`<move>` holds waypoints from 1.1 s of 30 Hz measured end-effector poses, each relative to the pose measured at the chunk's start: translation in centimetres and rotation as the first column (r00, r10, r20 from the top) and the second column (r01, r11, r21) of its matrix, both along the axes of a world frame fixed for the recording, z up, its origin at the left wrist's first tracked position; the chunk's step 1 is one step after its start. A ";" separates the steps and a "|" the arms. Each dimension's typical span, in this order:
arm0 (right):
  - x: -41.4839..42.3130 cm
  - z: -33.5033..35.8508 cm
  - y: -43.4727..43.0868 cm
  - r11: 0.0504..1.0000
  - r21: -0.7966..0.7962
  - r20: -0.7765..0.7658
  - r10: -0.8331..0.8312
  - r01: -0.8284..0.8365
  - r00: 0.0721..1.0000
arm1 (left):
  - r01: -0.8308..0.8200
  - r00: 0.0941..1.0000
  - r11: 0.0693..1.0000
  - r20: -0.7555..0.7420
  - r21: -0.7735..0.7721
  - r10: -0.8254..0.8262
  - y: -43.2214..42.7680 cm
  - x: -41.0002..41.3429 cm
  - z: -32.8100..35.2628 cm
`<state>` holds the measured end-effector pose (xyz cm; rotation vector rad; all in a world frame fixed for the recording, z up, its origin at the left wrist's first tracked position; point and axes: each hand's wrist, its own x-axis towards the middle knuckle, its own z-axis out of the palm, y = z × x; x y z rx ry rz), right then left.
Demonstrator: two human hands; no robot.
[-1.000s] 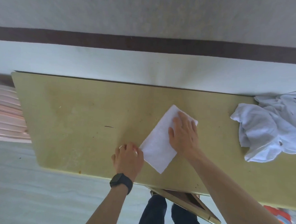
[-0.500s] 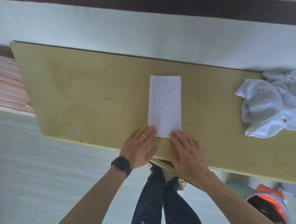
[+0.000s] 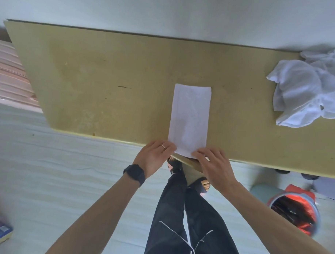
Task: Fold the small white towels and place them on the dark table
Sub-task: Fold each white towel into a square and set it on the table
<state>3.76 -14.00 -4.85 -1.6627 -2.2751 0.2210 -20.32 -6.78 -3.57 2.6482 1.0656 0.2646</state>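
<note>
Yellow bench (image 3: pixel 107 77); unfolded heap (image 3: pixel 306 93) at its right end. Narrow towel (image 3: pixel 189 118) lay mid-bench, near end overhanging the edge. The left hand (image 3: pixel 154 155) and right hand (image 3: pixel 212 164) rested on its near corners, fingers straight. An uneven lift would likely skew the fold.

Worn yellow-green table (image 3: pixel 92 73), folded white towel (image 3: pixel 189 118) centre, crumpled towels (image 3: pixel 304 93) right

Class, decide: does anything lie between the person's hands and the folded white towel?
Nothing visible does. The left hand and the right hand both touch the folded towel at its near corners, by the table edge.
</note>
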 end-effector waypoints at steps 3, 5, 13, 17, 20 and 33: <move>0.4 1.5 -0.5 0.999 -0.010 -0.124 -0.049 0.048 0.991 | 0.020 0.999 1.000 0.038 0.008 -0.021 0.3 -0.5 1.0; 0.6 3.0 -0.4 0.991 -0.015 -0.200 -0.134 0.134 0.971 | 0.003 0.993 1.000 0.115 0.021 -0.005 0.7 -0.6 2.2; 1.0 8.4 6.8 0.756 -0.555 -0.422 -0.616 0.348 0.665 | -0.305 0.829 0.504 0.036 -0.808 0.558 7.3 1.9 8.3; 1.3 7.3 11.5 0.640 -0.680 -0.424 -0.741 0.358 0.521 | -0.253 0.658 0.256 0.028 -0.933 0.753 11.4 3.4 6.6; 1.1 6.0 14.3 0.588 -0.719 -0.414 -0.791 0.371 0.450 | -0.239 0.553 0.204 0.040 -0.949 0.832 13.4 5.0 4.8; 1.2 3.1 18.9 0.461 -0.712 -0.219 -0.862 0.530 0.456 | -0.521 0.486 0.274 -0.017 -0.808 0.874 16.3 7.2 0.9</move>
